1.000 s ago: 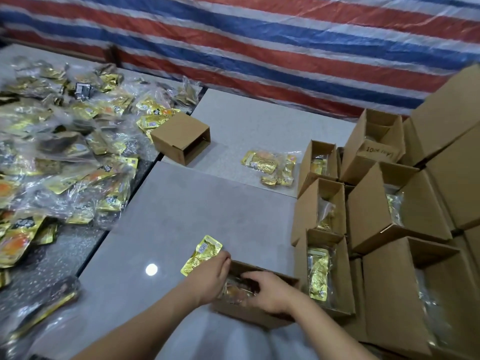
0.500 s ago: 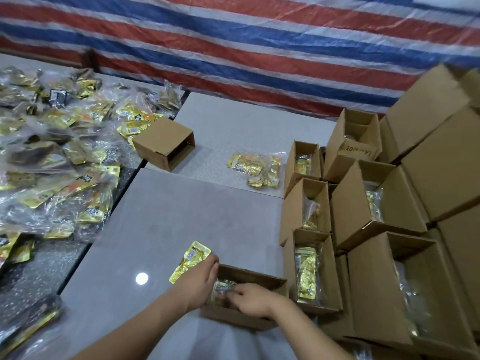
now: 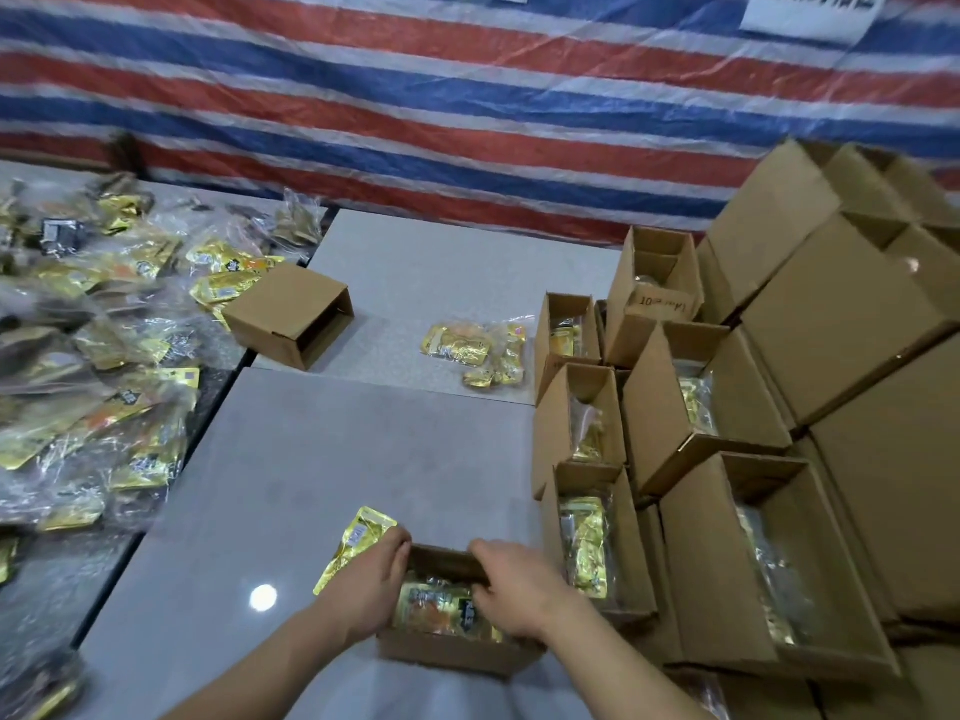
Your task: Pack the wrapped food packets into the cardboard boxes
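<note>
A small open cardboard box (image 3: 451, 653) stands at the near edge of the grey table. Gold-wrapped food packets (image 3: 441, 610) lie inside it. My left hand (image 3: 366, 587) holds the box's left wall, its fingers curled over the rim. My right hand (image 3: 517, 589) reaches in from the right. Its fingers hook over the far rim and its thumb rests on the packets. One loose gold packet (image 3: 356, 540) lies on the table beside the box, partly under my left hand.
A big heap of bagged packets (image 3: 104, 387) covers the left table. An empty box (image 3: 283, 311) lies on its side beside it. A clear bag of packets (image 3: 478, 350) sits mid-table. Open boxes holding packets (image 3: 587, 532) and closed cartons (image 3: 841, 324) are stacked at the right.
My right hand has come up from deep inside the box to its far rim. The packets inside now show. The camera has tilted up.
</note>
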